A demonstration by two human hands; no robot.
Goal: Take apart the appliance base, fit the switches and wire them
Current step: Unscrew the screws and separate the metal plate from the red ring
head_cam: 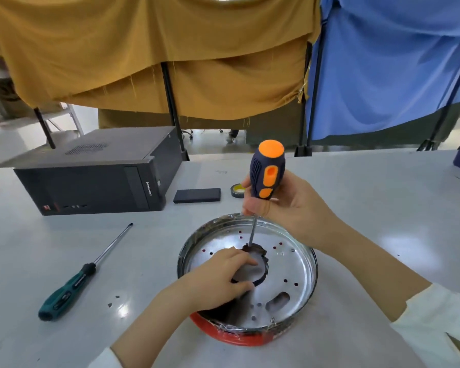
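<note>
The round appliance base (298, 264) lies on the table in front of me, a shiny metal plate with small holes and a red rim at the near side. My right hand (284, 205) grips a navy and orange screwdriver (267, 171) upright, its tip down at the far edge of the dark centre opening. My left hand (221, 274) rests in the base, its fingers curled over the black ring (262, 272) around that opening.
A second screwdriver with a green handle (69, 285) lies to the left on the white table. Further back are a black computer case (96, 173), a flat black block (197, 195) and a roll of tape (237, 191). Yellow and blue cloths hang behind.
</note>
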